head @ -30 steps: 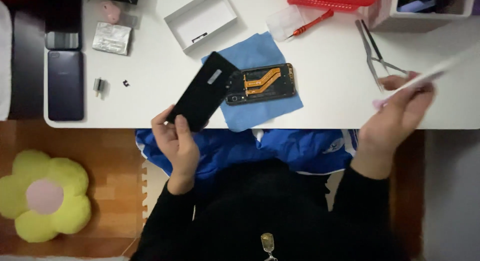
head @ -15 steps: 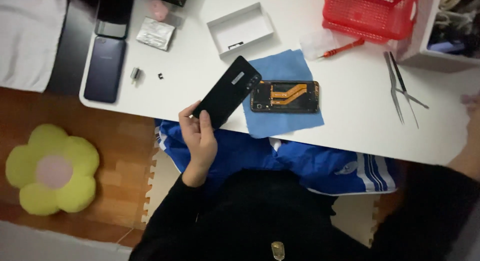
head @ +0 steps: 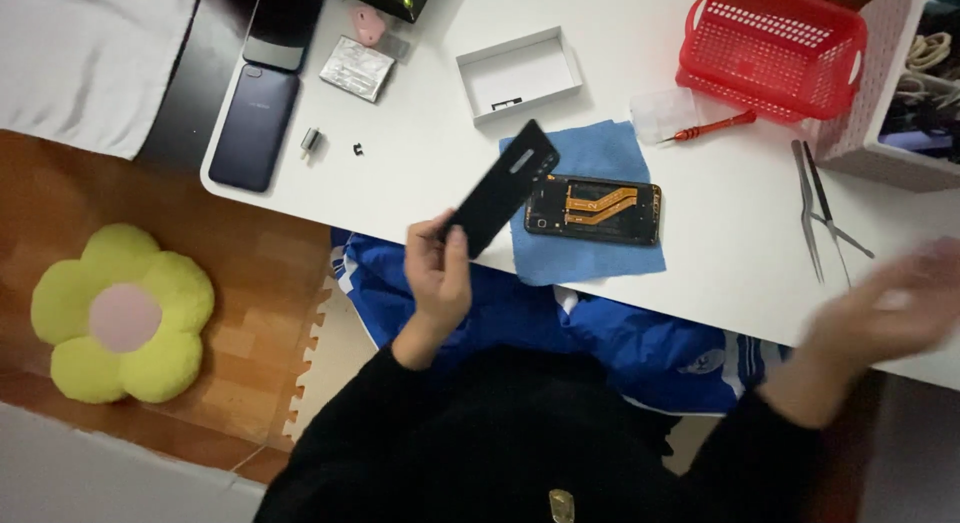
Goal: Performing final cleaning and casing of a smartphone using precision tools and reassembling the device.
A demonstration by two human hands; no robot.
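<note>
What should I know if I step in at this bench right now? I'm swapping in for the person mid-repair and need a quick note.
Left hand: grips the black back cover, lifted off and tilted above the table edge.
Right hand: motion-blurred at the right table edge; whether it holds anything cannot be told.
Opened phone: lies on the blue cloth, orange flex cables exposed.
Nearby: tweezers, red screwdriver, white box tray.
Done: cover is off. Left: work inside the phone, then likely refitting the cover.

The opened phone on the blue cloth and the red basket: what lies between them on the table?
In the head view, a red-handled screwdriver and a clear plastic piece lie between the opened phone and the red basket.
</note>
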